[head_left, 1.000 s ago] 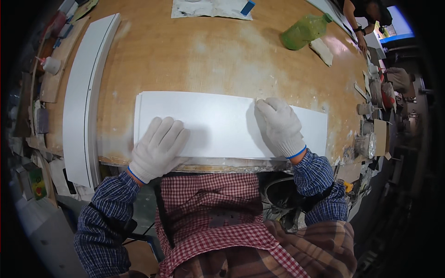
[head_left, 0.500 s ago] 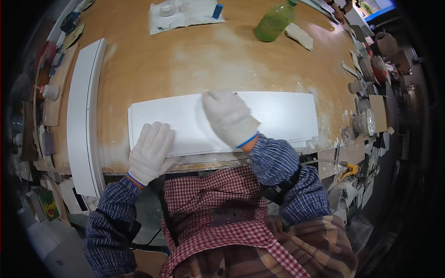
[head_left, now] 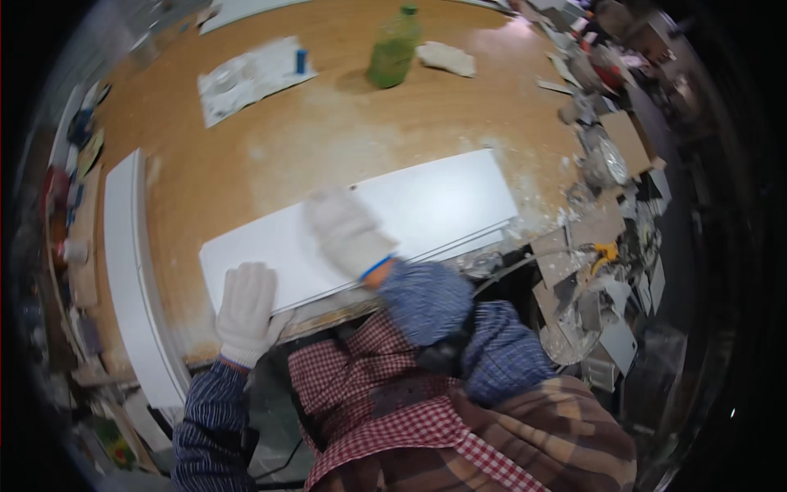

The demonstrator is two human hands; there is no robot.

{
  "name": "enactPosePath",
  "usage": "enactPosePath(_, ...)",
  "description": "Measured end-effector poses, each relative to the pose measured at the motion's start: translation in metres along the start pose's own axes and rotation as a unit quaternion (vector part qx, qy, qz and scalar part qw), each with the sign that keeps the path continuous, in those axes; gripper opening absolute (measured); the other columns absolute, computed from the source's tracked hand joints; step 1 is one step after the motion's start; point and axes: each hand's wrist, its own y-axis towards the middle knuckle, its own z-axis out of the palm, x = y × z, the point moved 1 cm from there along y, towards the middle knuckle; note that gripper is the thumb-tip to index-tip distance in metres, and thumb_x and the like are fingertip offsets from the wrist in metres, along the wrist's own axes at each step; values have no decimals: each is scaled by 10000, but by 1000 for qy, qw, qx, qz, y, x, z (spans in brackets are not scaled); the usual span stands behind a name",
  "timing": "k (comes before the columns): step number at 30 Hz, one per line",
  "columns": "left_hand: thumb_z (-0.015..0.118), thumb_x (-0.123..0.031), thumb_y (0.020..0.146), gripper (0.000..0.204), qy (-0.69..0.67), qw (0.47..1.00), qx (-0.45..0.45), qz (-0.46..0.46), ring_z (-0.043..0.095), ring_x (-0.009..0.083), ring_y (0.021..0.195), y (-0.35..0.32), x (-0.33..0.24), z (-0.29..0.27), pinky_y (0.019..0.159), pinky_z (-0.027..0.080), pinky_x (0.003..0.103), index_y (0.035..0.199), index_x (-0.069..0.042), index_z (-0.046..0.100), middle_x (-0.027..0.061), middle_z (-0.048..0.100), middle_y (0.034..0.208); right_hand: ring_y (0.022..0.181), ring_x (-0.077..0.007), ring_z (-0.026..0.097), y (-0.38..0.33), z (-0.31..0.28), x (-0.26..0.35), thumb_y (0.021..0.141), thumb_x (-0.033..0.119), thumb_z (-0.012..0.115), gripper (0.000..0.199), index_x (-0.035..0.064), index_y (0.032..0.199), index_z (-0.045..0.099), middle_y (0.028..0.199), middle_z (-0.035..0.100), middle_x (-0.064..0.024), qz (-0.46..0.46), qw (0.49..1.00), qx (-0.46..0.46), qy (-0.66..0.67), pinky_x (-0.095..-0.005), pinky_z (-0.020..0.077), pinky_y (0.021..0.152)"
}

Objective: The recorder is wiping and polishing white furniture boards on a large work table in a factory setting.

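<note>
Two gloved hands lie flat and open on the white board [head_left: 426,209] at the wooden workbench's [head_left: 328,139] near edge: left hand [head_left: 246,307] on its left end, right hand [head_left: 348,234], blurred, mid-board

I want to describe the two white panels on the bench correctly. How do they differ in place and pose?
The wide white panel lies across the near edge of the wooden table, with the left hand and right hand flat on it. The long narrow white panel lies along the table's left side, untouched, running away from the person. The first looks broader, the second slimmer. Both are white, flat and rectangular.
</note>
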Motion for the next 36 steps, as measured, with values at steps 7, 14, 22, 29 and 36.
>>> enactPosePath(7, 748, -300, 894, 723, 34, 998, 60, -1, 464, 511, 1387, -17, 5, 1, 1175, 346, 625, 1458, 70, 488, 317, 494, 1487, 770, -275, 616, -14, 33, 17, 906, 125, 521, 147, 14, 944, 608, 942, 578, -146, 226, 745, -48, 626, -415, 523, 575)
enactPosePath(14, 633, -548, 971, 781, 46, 978, 176, -105, 433, 507, 1409, -12, -9, -27, 1168, 351, 605, 1528, -25, 470, 303, 454, 1540, 956, -364, 631, -140, 108, -181, 881, 93, 553, 194, 37, 1048, 633, 1067, 608, -169, 437, 815, 139, 354, -489, 542, 801)
enactPosePath(22, 644, -564, 957, 831, 84, 970, 195, -119, 439, 512, 1401, -18, -4, -21, 1160, 376, 576, 1557, -33, 425, 320, 453, 1531, 799, -336, 627, -105, 75, -124, 895, 129, 538, 154, 16, 972, 609, 938, 578, -168, 279, 936, 159, -141, -488, 548, 735)
enactPosePath(29, 659, -543, 956, 814, 51, 986, 137, -79, 469, 537, 1360, -17, 1, -20, 1124, 400, 618, 1548, -31, 438, 330, 470, 1509, 748, -286, 620, -60, -1, -84, 911, 146, 525, 146, 39, 968, 607, 897, 565, -136, 203, 876, 43, 436, -447, 526, 576)
enactPosePath(36, 666, -531, 952, 825, 54, 991, 110, -56, 451, 540, 1374, -13, -6, -30, 1152, 351, 633, 1551, -18, 425, 333, 464, 1513, 787, -322, 612, -117, 113, -151, 892, 111, 531, 173, -6, 976, 627, 918, 580, -187, 323, 923, 106, 178, -450, 518, 576)
